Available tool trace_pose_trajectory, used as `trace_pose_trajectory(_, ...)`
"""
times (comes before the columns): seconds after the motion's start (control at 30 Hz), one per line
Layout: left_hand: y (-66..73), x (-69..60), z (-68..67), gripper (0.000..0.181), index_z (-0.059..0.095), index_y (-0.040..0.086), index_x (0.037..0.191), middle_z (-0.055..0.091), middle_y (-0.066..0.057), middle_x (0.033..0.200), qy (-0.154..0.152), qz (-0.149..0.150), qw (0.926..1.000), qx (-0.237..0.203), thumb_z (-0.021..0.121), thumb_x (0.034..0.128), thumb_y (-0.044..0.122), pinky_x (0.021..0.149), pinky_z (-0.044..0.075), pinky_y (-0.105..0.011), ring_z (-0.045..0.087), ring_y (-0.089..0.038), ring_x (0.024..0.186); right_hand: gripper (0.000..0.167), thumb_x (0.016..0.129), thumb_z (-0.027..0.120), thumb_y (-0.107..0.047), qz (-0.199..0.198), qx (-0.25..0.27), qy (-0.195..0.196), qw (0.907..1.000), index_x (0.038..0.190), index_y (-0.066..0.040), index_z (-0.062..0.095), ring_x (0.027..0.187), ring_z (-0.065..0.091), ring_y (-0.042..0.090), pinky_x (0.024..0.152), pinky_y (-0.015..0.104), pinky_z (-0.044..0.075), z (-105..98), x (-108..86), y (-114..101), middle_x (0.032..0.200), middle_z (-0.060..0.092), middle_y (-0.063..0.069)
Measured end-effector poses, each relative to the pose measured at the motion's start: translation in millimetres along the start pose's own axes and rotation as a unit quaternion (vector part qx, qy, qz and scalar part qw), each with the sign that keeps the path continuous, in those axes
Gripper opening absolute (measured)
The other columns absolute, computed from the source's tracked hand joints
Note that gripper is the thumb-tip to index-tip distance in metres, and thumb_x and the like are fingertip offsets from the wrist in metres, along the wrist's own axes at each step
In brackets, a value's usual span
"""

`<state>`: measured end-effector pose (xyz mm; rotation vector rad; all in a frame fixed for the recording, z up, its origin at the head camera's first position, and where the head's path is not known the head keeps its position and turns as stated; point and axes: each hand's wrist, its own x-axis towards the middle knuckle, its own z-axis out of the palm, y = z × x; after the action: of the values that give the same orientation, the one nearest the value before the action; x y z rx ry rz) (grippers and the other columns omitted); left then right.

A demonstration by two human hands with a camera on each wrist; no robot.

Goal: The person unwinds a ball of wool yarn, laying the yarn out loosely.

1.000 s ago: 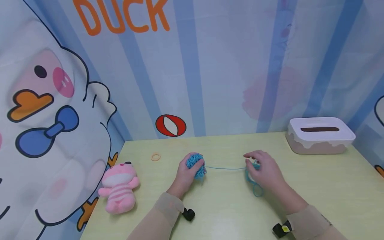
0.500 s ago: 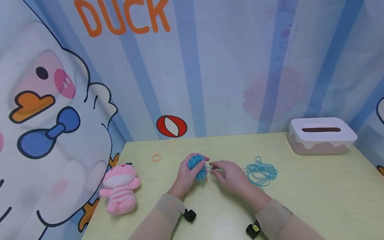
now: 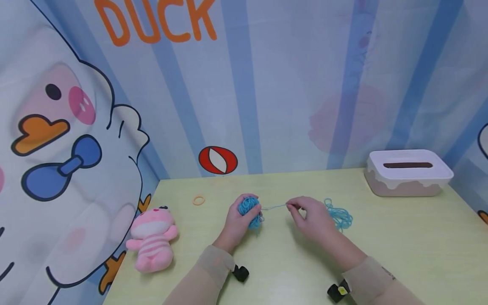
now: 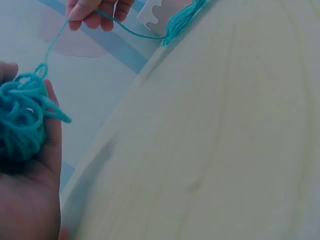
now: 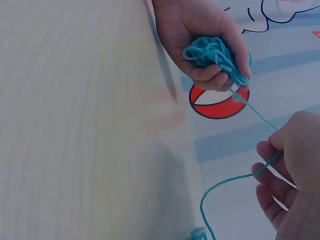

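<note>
A wound ball of blue yarn (image 3: 248, 207) sits in my left hand (image 3: 235, 224), whose fingers and thumb curl round it above the table. From the ball a single strand (image 3: 274, 207) runs across to my right hand (image 3: 314, 218), pinched between thumb and forefinger. In the right wrist view the strand passes on below those fingers (image 5: 272, 185) and hangs in a curve. A loose heap of the same yarn (image 3: 340, 216) lies on the table just behind the right hand, partly hidden by it in the head view.
A pink striped plush toy (image 3: 153, 239) lies at the table's left side. Near the back edge is a small orange ring (image 3: 198, 200). A tissue box (image 3: 409, 173) stands at the back right, against a printed cloth backdrop (image 3: 289, 84).
The right hand first left the heap and came left, close to the ball. Since then it has drawn back to the right, pinching the strand. The left hand has barely moved.
</note>
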<state>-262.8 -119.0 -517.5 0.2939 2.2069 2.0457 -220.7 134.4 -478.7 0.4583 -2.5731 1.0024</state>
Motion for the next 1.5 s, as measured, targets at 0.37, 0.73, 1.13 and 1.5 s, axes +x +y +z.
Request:
trace_pose_trajectory(0.37, -0.9, -0.2, -0.5, 0.054, 0.056, 0.009, 0.151, 0.076, -0.015, 0.125, -0.002, -0.003, 0.9999, -0.016, 0.074, 0.1074, 0.034, 0.101, 0.062, -0.025, 0.075, -0.018, 0.108, 0.013, 0.103, 0.075, -0.008, -0.003, -0.010, 0.068, 0.9976, 0.113, -0.004, 0.081, 0.091, 0.078, 0.027, 0.087, 0.055, 0.065, -40.5, -7.2, 26.3, 0.096, 0.083, 0.005)
trace_pose_trajectory(0.73, -1.7, 1.2, 0.8, 0.048, 0.060, 0.013, 0.147, 0.074, -0.016, 0.125, 0.027, -0.023, 0.9992, 0.018, 0.071, 0.1088, 0.040, 0.102, 0.061, -0.032, 0.074, -0.018, 0.107, 0.017, 0.104, 0.074, -0.013, 0.058, -0.041, 0.068, 0.9951, 0.116, -0.004, 0.081, 0.094, 0.075, 0.029, 0.085, 0.049, 0.065, -74.3, -17.0, 57.4, 0.104, 0.082, 0.012)
trace_pose_trajectory(1.13, -2.6, 2.7, 1.2, 0.043, 0.057, 0.016, 0.135, 0.076, -0.014, 0.125, 0.029, -0.008, 0.9995, -0.005, 0.069, 0.1082, 0.047, 0.098, 0.063, -0.029, 0.079, -0.022, 0.103, 0.024, 0.105, 0.071, -0.020, 0.125, -0.086, 0.014, 0.9883, 0.118, -0.002, 0.081, 0.090, 0.073, 0.031, 0.078, 0.044, 0.058, -91.8, -26.3, 86.5, 0.108, 0.081, 0.018)
trace_pose_trajectory(1.5, -1.2, 2.0, 0.7, 0.042, 0.061, 0.017, 0.144, 0.073, -0.013, 0.128, 0.029, -0.029, 0.9989, 0.021, 0.073, 0.1078, 0.034, 0.106, 0.060, -0.036, 0.075, -0.020, 0.107, 0.027, 0.104, 0.069, -0.021, 0.180, -0.107, -0.074, 0.9751, 0.117, -0.001, 0.083, 0.107, 0.073, 0.046, 0.091, 0.063, 0.057, -90.1, -30.7, 96.1, 0.113, 0.079, 0.023)
